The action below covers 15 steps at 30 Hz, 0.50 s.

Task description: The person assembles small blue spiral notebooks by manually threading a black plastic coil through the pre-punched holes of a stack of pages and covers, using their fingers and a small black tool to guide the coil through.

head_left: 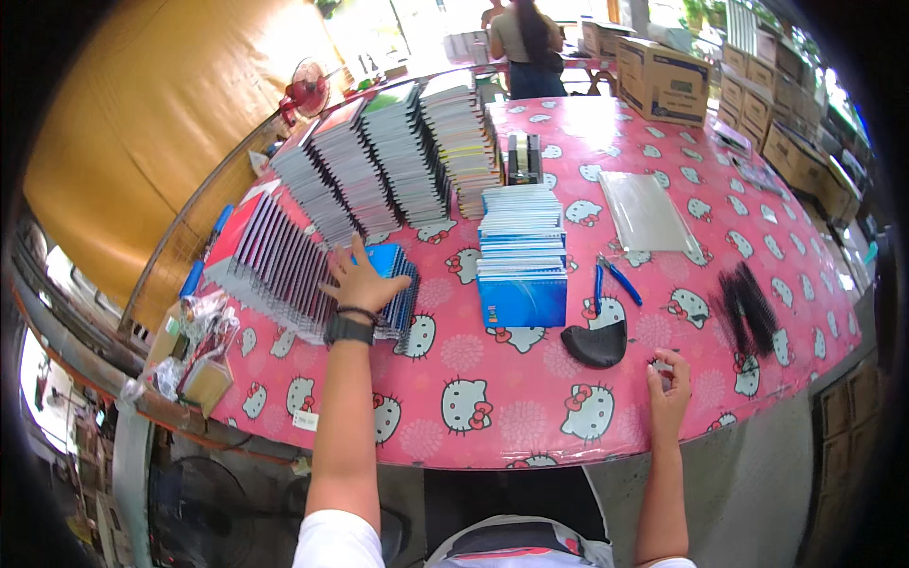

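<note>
**Blue notebook under my palm at the end of a fanned row**

Blue card cover, wire spine: my left hand (pixel 358 281) lies flat and released, fingers spread, on top of a spiral notebook (pixel 390 275) at the near end of a long fanned row of notebooks (pixel 275 260) on the left of the pink cartoon-cat desk (pixel 511 407). Nothing is grasped yet; the palm only presses down. I judge the book light and fairly stiff, its glossy cover likely to slip against its neighbours, while the wire coil could snag on the next one. The best hold looks to be the free long edge opposite the coil, thumb on top, fingers beneath, lifting it clear rather than dragging it.

My right hand (pixel 668 383) rests at the desk's near edge, fingers loosely curled, holding nothing, just below a black half-round pouch (pixel 597 343). Between the hands stands a neat stack of blue-and-white booklets (pixel 522 251). Blue pens (pixel 611 279), a clear plastic sleeve (pixel 644 210) and loose black binding coils (pixel 743 308) lie to the right. Taller notebook stacks (pixel 398 156) rise behind.
</note>
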Tool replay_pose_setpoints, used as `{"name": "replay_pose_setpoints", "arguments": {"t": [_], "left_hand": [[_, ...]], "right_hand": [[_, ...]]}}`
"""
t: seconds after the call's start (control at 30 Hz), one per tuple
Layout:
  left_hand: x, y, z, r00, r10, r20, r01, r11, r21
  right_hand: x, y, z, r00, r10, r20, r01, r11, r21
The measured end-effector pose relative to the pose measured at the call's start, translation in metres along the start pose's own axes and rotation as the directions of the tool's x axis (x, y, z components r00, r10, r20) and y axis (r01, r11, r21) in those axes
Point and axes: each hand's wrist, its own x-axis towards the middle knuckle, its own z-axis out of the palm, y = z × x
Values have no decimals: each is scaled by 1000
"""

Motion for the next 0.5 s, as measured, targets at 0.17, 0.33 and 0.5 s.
{"name": "replay_pose_setpoints", "arguments": {"t": [0.17, 0.33, 0.5], "left_hand": [[-58, 95, 28, 541, 714, -444, -839, 497, -223], [-66, 130, 66, 529, 696, -485, -846, 479, -234], [-60, 119, 55, 545, 672, -501, -836, 483, -261]], "right_hand": [[-1, -4, 1, 1000, -13, 16, 14, 1000, -26], [-1, 1, -1, 999, -35, -21, 36, 999, 28], [0, -2, 8, 999, -10, -43, 12, 999, 32]]}}
